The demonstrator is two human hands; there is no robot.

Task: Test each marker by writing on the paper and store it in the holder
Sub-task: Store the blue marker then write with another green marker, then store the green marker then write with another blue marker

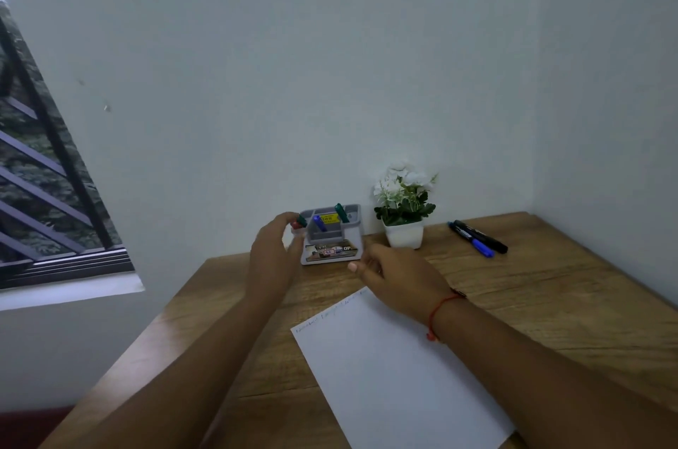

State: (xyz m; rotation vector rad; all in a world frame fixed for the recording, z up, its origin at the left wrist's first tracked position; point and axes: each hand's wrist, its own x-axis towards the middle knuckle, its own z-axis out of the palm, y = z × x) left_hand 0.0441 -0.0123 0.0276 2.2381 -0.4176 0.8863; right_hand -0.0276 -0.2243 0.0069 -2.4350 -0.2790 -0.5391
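A grey holder (332, 239) stands at the table's back edge, against the wall. In it I see a green marker (342, 212), a blue marker (320, 223), and at its left end a second green marker (302, 219) beside a red one (295, 227). My left hand (273, 252) curls round the holder's left end, fingertips by the green and red caps and thumb at the front corner. My right hand (398, 278) hovers just in front of the holder's right corner, fingers loosely curled, holding nothing. The white paper (389, 371), with faint writing along its top edge, lies in front of me.
A black marker (483, 236) and a blue marker (475, 241) lie side by side on the wooden table (550, 283) at the back right. A white pot of white flowers (403, 214) stands right of the holder. A barred window is at the left.
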